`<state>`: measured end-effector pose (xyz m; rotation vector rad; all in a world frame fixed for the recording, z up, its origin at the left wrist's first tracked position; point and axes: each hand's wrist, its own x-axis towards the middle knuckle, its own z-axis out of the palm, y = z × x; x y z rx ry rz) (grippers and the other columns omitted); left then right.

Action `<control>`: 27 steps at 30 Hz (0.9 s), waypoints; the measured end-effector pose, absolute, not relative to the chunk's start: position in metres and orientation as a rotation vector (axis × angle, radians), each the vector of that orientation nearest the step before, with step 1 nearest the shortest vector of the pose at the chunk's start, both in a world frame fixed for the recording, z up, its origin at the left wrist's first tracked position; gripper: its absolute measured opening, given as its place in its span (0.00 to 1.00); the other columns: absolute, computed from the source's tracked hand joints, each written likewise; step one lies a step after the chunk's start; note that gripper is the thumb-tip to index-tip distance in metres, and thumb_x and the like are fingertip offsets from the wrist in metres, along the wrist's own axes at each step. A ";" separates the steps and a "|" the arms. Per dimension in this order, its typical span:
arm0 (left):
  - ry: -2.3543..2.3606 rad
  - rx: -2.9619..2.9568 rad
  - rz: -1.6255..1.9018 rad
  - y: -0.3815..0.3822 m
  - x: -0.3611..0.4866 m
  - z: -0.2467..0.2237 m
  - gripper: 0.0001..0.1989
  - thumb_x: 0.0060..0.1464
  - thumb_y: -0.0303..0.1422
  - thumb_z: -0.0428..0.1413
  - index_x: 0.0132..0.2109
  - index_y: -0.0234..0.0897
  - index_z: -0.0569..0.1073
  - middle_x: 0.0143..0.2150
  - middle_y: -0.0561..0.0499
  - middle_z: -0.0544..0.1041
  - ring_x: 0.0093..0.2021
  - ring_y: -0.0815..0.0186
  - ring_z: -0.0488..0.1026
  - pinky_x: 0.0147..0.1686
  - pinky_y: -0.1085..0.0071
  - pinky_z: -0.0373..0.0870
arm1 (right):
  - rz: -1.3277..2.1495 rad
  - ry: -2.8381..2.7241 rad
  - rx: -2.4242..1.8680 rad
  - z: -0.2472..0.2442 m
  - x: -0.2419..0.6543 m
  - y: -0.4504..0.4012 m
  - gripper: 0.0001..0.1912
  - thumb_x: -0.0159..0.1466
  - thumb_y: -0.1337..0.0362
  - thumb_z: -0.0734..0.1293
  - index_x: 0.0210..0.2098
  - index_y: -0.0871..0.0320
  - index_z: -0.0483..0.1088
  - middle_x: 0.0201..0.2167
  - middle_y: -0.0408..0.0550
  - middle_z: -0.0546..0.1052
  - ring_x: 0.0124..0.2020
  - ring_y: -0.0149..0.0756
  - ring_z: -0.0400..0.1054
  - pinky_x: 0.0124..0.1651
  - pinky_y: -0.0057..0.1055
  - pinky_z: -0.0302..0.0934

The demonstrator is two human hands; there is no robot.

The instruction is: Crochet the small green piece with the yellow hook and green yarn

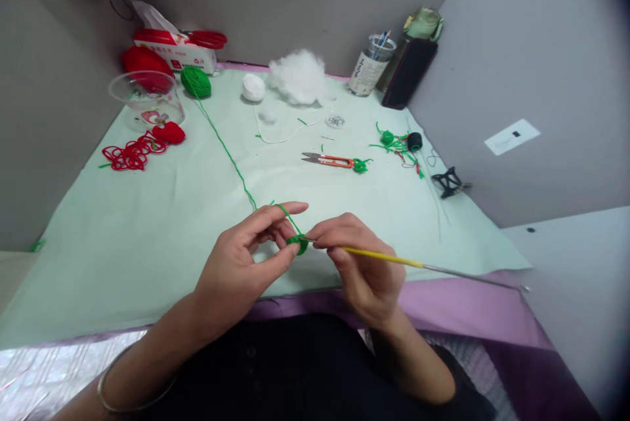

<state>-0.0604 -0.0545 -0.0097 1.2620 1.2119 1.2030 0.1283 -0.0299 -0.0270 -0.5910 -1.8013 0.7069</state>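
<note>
Near the table's front edge, my left hand (249,254) pinches a small green crochet piece (298,244) between thumb and fingers. Green yarn (229,152) runs from a green yarn ball (195,82) at the back left and passes over my raised left index finger down to the piece. My right hand (367,263) grips a crochet hook (384,256) with a yellow handle and a long metal end pointing right. The hook's tip meets the green piece, and its very end is hidden in the stitches.
Orange thread snips (327,160) lie ahead of my hands, beside a green yarn scrap. Red yarn (130,151) and a clear plastic cup (152,103) stand left. White stuffing (298,77) sits at the back; a phone (409,73) leans back right. Grey panels (305,1) enclose the table.
</note>
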 end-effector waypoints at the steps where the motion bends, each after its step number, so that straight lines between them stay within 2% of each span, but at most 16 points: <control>1: 1.234 1.311 1.219 -0.055 -0.060 -0.010 0.19 0.57 0.24 0.64 0.55 0.39 0.83 0.35 0.56 0.78 0.36 0.70 0.76 0.44 0.76 0.77 | 0.675 -1.847 -0.591 -0.025 0.129 -0.030 0.09 0.76 0.70 0.64 0.49 0.55 0.76 0.40 0.50 0.83 0.43 0.38 0.77 0.46 0.38 0.74; 5: 1.322 1.597 1.277 -0.056 -0.058 -0.014 0.17 0.58 0.21 0.60 0.52 0.37 0.84 0.35 0.55 0.79 0.33 0.72 0.76 0.40 0.77 0.76 | 0.511 -2.012 -0.624 -0.019 0.131 -0.031 0.07 0.75 0.70 0.64 0.47 0.58 0.75 0.40 0.52 0.82 0.41 0.37 0.76 0.42 0.34 0.74; 9: 1.370 1.722 1.323 -0.055 -0.056 -0.018 0.14 0.60 0.22 0.60 0.49 0.37 0.85 0.36 0.53 0.79 0.31 0.72 0.73 0.40 0.76 0.76 | 0.160 -2.116 -0.643 -0.027 0.126 -0.036 0.08 0.73 0.72 0.65 0.46 0.59 0.76 0.42 0.56 0.84 0.40 0.38 0.77 0.40 0.33 0.75; 12: 1.366 1.505 1.309 -0.055 -0.056 -0.017 0.16 0.59 0.25 0.62 0.53 0.37 0.84 0.38 0.52 0.80 0.32 0.71 0.74 0.40 0.74 0.76 | 0.067 -2.017 -0.618 -0.043 0.121 -0.039 0.11 0.73 0.73 0.65 0.51 0.58 0.76 0.45 0.58 0.84 0.45 0.42 0.79 0.40 0.36 0.77; 15: 1.300 1.231 1.263 -0.056 -0.055 -0.014 0.18 0.58 0.28 0.65 0.56 0.38 0.83 0.36 0.54 0.80 0.34 0.70 0.75 0.41 0.74 0.76 | 0.160 -1.882 -0.602 -0.055 0.118 -0.040 0.17 0.72 0.74 0.65 0.57 0.55 0.75 0.47 0.55 0.84 0.45 0.41 0.80 0.40 0.35 0.78; 19: 1.163 0.982 1.256 -0.057 -0.052 -0.013 0.23 0.55 0.28 0.69 0.59 0.41 0.82 0.34 0.56 0.77 0.36 0.70 0.75 0.43 0.75 0.75 | 0.010 -1.927 -0.663 -0.056 0.116 -0.039 0.19 0.70 0.76 0.68 0.57 0.57 0.77 0.47 0.56 0.82 0.47 0.44 0.79 0.43 0.38 0.79; 21: 1.023 0.794 1.207 -0.056 -0.051 -0.014 0.25 0.55 0.30 0.70 0.60 0.42 0.82 0.34 0.56 0.76 0.35 0.70 0.73 0.40 0.76 0.74 | -0.095 -1.975 -0.672 -0.054 0.116 -0.039 0.21 0.67 0.78 0.70 0.57 0.56 0.78 0.45 0.56 0.82 0.45 0.44 0.79 0.43 0.38 0.79; 24: 0.811 0.540 1.072 -0.052 -0.053 -0.016 0.22 0.56 0.32 0.70 0.58 0.42 0.84 0.32 0.55 0.73 0.29 0.73 0.68 0.31 0.78 0.70 | 0.017 -1.932 -0.661 -0.052 0.116 -0.038 0.22 0.68 0.76 0.71 0.58 0.50 0.78 0.44 0.51 0.82 0.43 0.42 0.80 0.41 0.35 0.79; 27: 0.784 0.510 1.072 -0.048 -0.058 -0.015 0.21 0.55 0.30 0.70 0.56 0.41 0.85 0.33 0.54 0.73 0.30 0.73 0.67 0.28 0.79 0.69 | 0.413 -1.717 -0.702 -0.047 0.115 -0.037 0.15 0.73 0.70 0.67 0.55 0.48 0.80 0.43 0.49 0.84 0.43 0.41 0.80 0.41 0.38 0.78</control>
